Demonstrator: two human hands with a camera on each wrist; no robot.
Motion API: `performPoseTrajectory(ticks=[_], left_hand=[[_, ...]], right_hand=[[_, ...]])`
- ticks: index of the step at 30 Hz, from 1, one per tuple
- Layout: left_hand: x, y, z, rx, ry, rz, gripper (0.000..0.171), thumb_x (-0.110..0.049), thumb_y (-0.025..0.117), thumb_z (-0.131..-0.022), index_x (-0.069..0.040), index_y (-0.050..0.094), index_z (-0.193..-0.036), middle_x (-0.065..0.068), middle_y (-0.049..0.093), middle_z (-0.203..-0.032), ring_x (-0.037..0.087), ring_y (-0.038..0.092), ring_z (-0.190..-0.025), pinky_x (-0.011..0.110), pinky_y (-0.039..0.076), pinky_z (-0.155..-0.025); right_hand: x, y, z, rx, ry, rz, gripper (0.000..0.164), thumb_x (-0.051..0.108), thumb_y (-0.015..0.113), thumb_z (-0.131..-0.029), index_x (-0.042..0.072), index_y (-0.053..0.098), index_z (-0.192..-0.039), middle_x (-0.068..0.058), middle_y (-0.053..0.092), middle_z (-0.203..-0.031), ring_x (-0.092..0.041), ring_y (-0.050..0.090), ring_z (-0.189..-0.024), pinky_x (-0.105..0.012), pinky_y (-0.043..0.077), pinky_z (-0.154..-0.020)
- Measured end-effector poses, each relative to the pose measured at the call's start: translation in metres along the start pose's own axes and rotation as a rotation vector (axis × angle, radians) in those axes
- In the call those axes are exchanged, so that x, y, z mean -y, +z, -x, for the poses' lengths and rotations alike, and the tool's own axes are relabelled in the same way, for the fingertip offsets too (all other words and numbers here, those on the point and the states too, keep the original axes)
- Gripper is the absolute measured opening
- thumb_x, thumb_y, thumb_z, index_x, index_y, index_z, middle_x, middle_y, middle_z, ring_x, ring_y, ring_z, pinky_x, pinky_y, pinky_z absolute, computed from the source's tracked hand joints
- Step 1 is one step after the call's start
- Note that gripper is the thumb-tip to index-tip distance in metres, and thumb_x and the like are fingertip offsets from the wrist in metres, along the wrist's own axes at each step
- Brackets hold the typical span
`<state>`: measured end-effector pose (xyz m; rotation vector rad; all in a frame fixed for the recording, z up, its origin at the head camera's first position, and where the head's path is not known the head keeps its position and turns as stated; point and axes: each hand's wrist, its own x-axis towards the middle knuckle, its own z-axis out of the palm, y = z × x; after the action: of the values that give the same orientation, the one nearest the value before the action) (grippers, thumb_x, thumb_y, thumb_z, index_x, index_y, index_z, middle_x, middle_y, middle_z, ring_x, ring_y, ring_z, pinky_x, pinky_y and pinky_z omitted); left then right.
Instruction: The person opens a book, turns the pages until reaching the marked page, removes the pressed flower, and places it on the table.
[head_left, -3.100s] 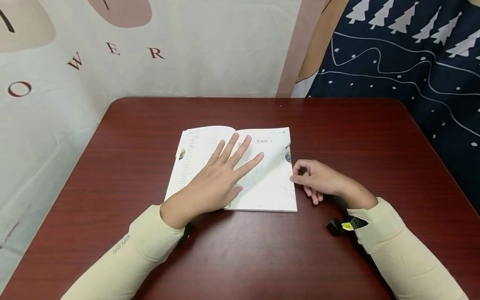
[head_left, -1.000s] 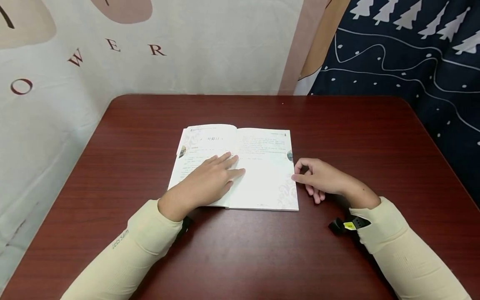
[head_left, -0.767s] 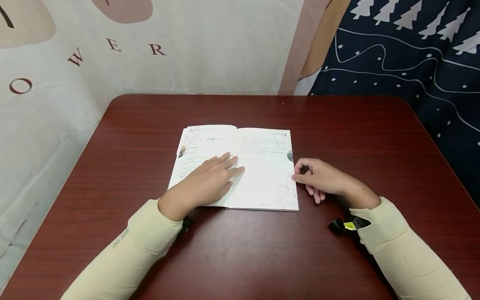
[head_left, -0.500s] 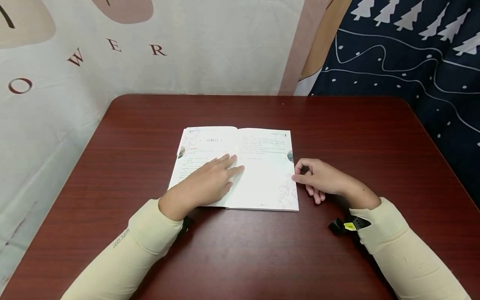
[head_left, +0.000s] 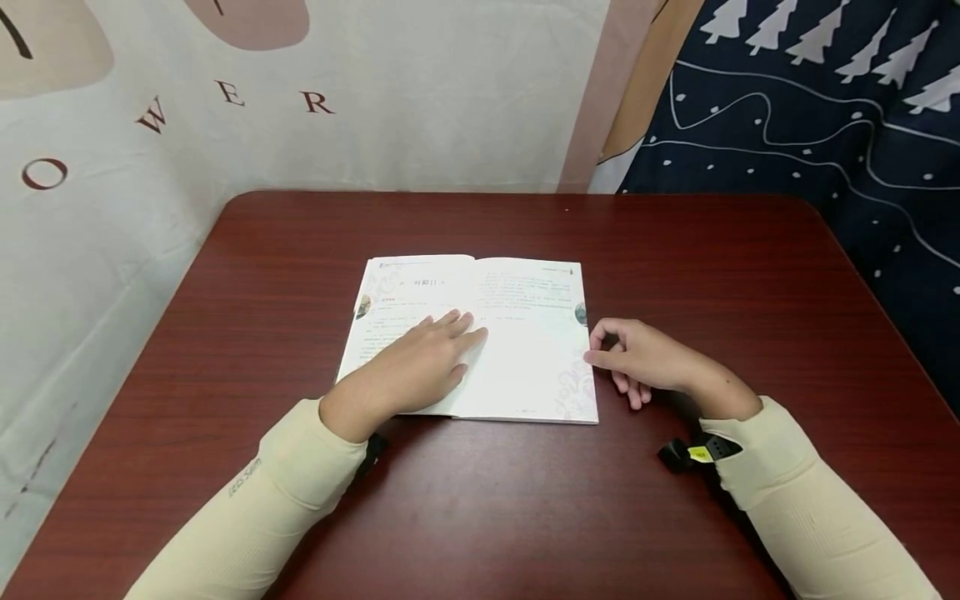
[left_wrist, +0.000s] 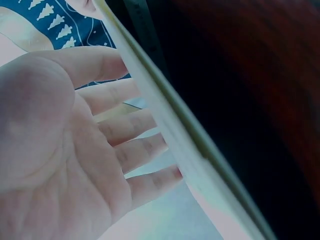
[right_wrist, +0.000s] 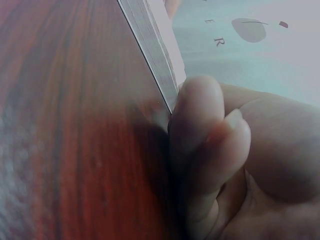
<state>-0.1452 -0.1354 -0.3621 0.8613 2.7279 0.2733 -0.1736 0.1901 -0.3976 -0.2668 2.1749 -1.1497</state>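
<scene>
An open book [head_left: 532, 358] with white printed pages lies on the dark red-brown table. My left hand [head_left: 412, 362] rests palm down on its left page, fingers extended to the fold and just past it; the lower left of that page is hidden beneath it. In the left wrist view the fingertips [left_wrist: 172, 172] meet the page along the book's edge. My right hand [head_left: 637, 358] is at the right edge of the book, pinching it between thumb and curled index finger. The right wrist view shows curled fingers [right_wrist: 197, 107] at the corner of the page block [right_wrist: 150, 45].
The table [head_left: 525, 508] extends around the book on all sides. Behind it hang a pale cloth [head_left: 450, 100] with printed letters and a dark blue cloth [head_left: 780, 175] with white trees. A black wrist device [head_left: 675, 454] is strapped by the right sleeve [head_left: 810, 500].
Since the oldest frame, a page has turned and the book shows a different spread. My left hand has moved down and left, its fingers closer together. My right hand stays at the right edge.
</scene>
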Motion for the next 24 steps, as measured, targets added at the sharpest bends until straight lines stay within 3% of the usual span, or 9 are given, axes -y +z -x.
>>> performPoseTrajectory(ticks=[7, 16, 21, 24], left_hand=[[-0.003, 0.000, -0.001, 0.043, -0.041, -0.015, 0.056, -0.021, 0.057, -0.101, -0.010, 0.041, -0.153, 0.018, 0.033, -0.161, 0.037, 0.027, -0.151, 0.066, 0.026, -0.117], [-0.008, 0.001, 0.004, 0.093, -0.067, -0.014, 0.064, -0.032, 0.056, -0.101, -0.013, 0.033, -0.157, 0.016, 0.022, -0.165, 0.035, 0.017, -0.155, 0.066, 0.023, -0.118], [-0.014, 0.003, 0.007, 0.132, -0.048, 0.003, 0.072, -0.042, 0.056, -0.100, -0.015, 0.025, -0.160, 0.016, 0.016, -0.167, 0.036, 0.008, -0.156, 0.068, 0.018, -0.118], [-0.017, 0.005, 0.007, 0.137, -0.020, 0.007, 0.077, -0.047, 0.059, -0.097, -0.018, 0.025, -0.160, 0.015, 0.016, -0.167, 0.032, 0.010, -0.156, 0.070, 0.014, -0.118]], right_hand=[[-0.001, 0.000, -0.001, 0.005, 0.001, -0.001, 0.026, 0.027, 0.063, -0.099, 0.005, 0.050, -0.105, -0.007, 0.054, -0.052, -0.021, 0.058, -0.037, -0.037, 0.049, -0.036], [0.000, 0.001, -0.002, 0.006, -0.003, 0.005, 0.026, 0.027, 0.063, -0.098, 0.005, 0.050, -0.104, -0.007, 0.054, -0.052, -0.021, 0.058, -0.037, -0.036, 0.048, -0.036], [0.000, 0.001, -0.002, 0.005, 0.004, 0.002, 0.026, 0.027, 0.063, -0.098, 0.005, 0.050, -0.104, -0.007, 0.054, -0.052, -0.021, 0.058, -0.036, -0.035, 0.048, -0.036], [0.000, 0.001, -0.002, 0.005, 0.002, 0.002, 0.026, 0.027, 0.063, -0.098, 0.005, 0.050, -0.104, -0.007, 0.054, -0.052, -0.021, 0.058, -0.036, -0.035, 0.048, -0.036]])
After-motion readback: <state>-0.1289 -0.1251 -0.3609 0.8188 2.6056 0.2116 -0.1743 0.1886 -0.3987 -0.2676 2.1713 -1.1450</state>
